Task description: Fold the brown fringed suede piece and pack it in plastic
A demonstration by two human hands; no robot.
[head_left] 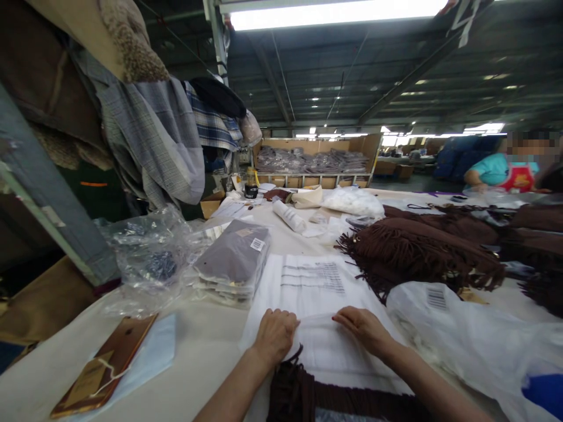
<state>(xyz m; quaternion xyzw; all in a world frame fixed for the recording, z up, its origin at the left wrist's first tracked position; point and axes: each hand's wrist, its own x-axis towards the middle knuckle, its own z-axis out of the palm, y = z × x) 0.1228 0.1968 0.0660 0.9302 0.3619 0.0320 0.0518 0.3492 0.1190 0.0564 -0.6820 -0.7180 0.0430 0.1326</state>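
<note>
White plastic bags with printed text (308, 278) lie flat in front of me. My left hand (276, 334) is closed on the near part of the top bag, its fingers curled. To the right, my right hand (358, 328) pinches the same plastic between thumb and fingers, and a thin edge is stretched between both hands. Below them, at the bottom edge of the view, lies a dark brown fringed item (352, 400), partly under clear plastic. My forearms reach in from the bottom on either side of it.
Packed grey items (237, 252) are stacked left of the bags, near crumpled clear plastic (153, 264). A phone (108, 363) lies front left. Brown fringed items (422, 252) and a translucent bag (461, 334) are at right. A person (497, 170) stands beyond; clothes hang upper left.
</note>
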